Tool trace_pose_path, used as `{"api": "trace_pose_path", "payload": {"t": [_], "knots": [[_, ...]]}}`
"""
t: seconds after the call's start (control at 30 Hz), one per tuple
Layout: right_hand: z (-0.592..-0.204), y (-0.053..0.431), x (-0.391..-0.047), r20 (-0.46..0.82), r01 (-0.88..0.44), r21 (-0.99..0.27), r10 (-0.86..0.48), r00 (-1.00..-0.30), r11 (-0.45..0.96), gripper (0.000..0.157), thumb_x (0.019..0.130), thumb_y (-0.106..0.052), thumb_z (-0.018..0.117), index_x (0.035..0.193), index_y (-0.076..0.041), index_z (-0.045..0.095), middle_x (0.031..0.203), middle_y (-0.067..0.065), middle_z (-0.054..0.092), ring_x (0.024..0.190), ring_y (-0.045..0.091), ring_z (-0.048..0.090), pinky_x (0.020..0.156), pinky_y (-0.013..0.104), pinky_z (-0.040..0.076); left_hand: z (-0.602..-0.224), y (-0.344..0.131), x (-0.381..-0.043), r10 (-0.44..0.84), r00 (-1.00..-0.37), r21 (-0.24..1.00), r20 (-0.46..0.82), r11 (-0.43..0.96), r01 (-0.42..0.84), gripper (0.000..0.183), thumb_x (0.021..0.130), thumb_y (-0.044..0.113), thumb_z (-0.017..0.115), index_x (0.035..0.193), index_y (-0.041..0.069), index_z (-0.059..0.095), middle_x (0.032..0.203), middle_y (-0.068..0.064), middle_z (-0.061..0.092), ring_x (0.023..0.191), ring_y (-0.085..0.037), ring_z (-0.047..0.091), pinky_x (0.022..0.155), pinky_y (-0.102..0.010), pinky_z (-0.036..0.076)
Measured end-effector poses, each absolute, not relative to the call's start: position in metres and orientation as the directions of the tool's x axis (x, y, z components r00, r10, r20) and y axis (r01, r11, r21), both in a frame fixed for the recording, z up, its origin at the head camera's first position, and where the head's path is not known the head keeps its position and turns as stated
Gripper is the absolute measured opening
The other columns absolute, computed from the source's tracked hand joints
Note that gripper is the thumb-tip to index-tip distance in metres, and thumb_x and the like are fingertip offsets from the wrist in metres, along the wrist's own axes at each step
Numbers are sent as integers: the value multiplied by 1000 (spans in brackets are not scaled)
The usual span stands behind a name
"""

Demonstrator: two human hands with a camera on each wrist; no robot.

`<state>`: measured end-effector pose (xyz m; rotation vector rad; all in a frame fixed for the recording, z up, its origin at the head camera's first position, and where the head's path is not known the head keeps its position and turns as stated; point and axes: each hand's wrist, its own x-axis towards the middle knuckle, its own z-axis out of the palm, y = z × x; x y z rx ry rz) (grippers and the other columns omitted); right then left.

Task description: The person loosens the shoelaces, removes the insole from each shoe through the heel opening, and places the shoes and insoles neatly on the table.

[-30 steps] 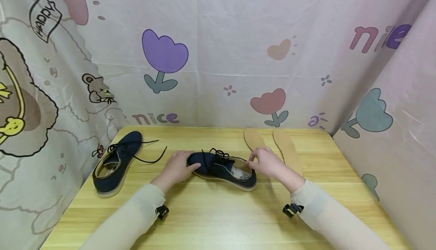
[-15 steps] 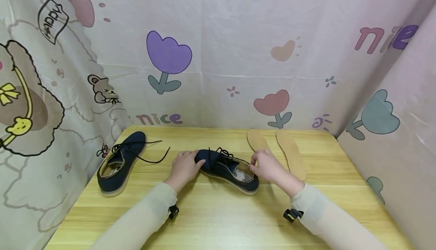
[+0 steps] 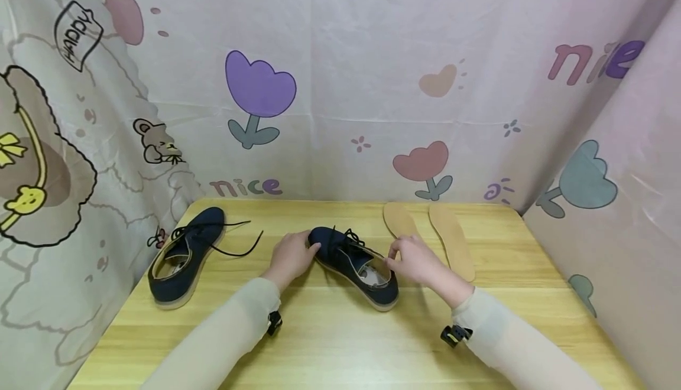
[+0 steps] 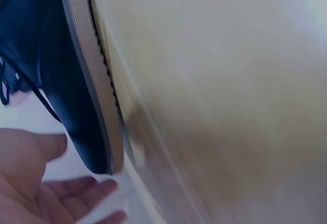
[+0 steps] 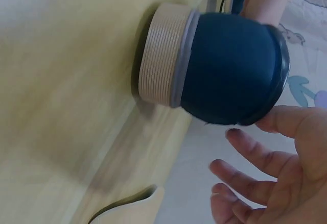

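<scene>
A navy lace-up shoe (image 3: 346,257) lies slanted on the table, toe pointing away to the left and heel toward me. Its black laces are loosely tied, and a patterned pale lining shows inside. At the toe is my left hand (image 3: 291,257); the left wrist view has thumb and relaxed fingers on either side of the toe tip, with a gap between thumb and shoe. My right hand (image 3: 417,260) pinches the collar near the heel, thumb over the rim and index fingertip against the outside. In the right wrist view the heel (image 5: 230,66) shows its ribbed tan sole.
The matching navy shoe (image 3: 183,266) stands at the table's left side, laces trailing right. Two tan insoles (image 3: 452,239) lie behind my right hand, one partly hidden by it. A printed curtain (image 3: 340,83) hangs behind the wooden table (image 3: 340,348).
The shoe has turned on the table: its toe has swung away and its heel toward me. My left hand has moved right along with the toe; the right hand has stayed at the collar.
</scene>
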<state>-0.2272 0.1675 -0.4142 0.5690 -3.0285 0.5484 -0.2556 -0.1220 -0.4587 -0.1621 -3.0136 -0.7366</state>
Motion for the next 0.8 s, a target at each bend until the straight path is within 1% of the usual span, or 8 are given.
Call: {"api": "trace_pose_path", "payload": {"t": [0.07,0.13,0.27,0.37,0.63,0.8], "knots": [[-414,167,-231,87,-372,-342,-365,-927,863,18,89,-26,74,73,-18,69,94,2,66,94,27,54,89,46,47,-458,-121,-249,70,-996,452,57,887,89,52,102,38,57,143,6,56,137,-17,61,128,-41,52,105,-58,41],[-415,167,-234,96,-397,-340,-388,-917,853,17,89,-25,73,75,-17,71,97,3,68,96,28,55,90,46,46,-457,-118,-242,75,-996,455,46,886,87,53,103,37,55,144,4,54,139,-18,58,131,-42,49,106,-58,39],[-416,166,-234,75,-397,-340,-396,-915,853,19,90,-23,73,72,-16,71,107,8,69,101,30,55,93,45,45,-457,-111,-235,119,-993,486,19,867,113,55,106,36,49,148,1,47,148,-20,49,141,-43,37,114,-57,30],[-417,164,-231,64,-385,-347,-388,-919,855,21,90,-21,73,70,-16,70,111,10,68,103,31,54,93,46,46,-459,-108,-237,137,-991,499,10,858,124,56,107,35,47,151,2,43,151,-19,45,143,-43,33,116,-57,27],[-422,155,-218,95,-412,-308,-403,-910,858,29,90,-22,73,63,-18,62,107,8,68,101,29,54,94,43,47,-467,-105,-256,185,-983,572,9,805,157,53,109,32,42,152,2,41,153,-20,43,145,-44,29,117,-57,25],[-424,151,-213,122,-424,-319,-407,-905,848,31,90,-24,73,62,-20,59,105,6,67,104,29,54,98,43,46,-465,-102,-271,223,-975,595,19,781,190,50,110,30,39,150,2,44,150,-20,46,144,-46,30,117,-56,26]]}}
